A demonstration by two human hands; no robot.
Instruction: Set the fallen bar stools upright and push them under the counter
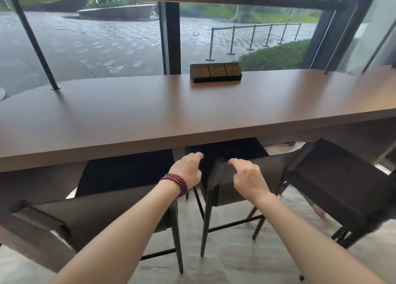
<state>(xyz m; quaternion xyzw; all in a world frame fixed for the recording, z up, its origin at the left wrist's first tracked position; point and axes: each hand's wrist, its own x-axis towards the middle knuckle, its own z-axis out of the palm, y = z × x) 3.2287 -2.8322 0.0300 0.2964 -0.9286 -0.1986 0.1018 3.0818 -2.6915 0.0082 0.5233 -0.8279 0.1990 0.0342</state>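
Left stool (102, 211) upright, dark w/ low backrest, seat tucked under the tabletop (150, 112). Left hand (188, 170) loosely curled, gripping nothing. Right hand (248, 176) relaxed, fingertips on mid stool (272, 166) backrest; right stool (334, 176) upright just beside.

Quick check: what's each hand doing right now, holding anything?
Left hand: fingers loosely curled, holding nothing visible.
Right hand: open, bent fingers touching the middle stool's backrest, no grip.
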